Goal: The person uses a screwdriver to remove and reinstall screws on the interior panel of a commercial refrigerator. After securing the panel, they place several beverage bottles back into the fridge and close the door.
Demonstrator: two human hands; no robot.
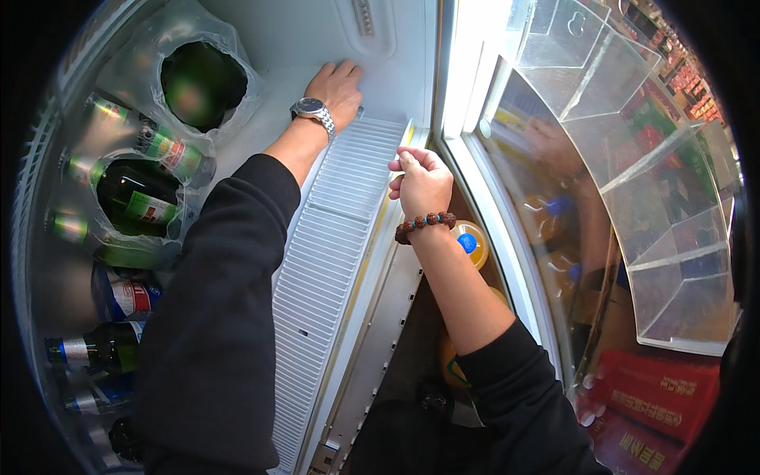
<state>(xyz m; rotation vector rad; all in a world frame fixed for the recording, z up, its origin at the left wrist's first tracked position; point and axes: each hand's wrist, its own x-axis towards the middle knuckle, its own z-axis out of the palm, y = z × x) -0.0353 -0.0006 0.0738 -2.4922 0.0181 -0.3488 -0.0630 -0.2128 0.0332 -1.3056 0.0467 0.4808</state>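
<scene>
My left hand (336, 93), with a metal-band watch (313, 111) on its wrist, reaches to the far end of a white wire rack (336, 186) inside a fridge. Its fingers are bent by the inner wall, and their tips are hidden, so what they hold cannot be made out. My right hand (425, 180) is over the rack's right edge by the door frame. Its thumb and fingers are pinched together; a tiny pale bit may be between them. A brown bead bracelet (425, 226) circles that wrist.
Green bottles (150, 207) in clear plastic wrap and loose bottles (111, 348) fill the left side. At the right stands the open glass door (546, 214), with clear bins (673, 229) beyond. Below are a blue-capped container (473, 244) and red boxes (653, 396).
</scene>
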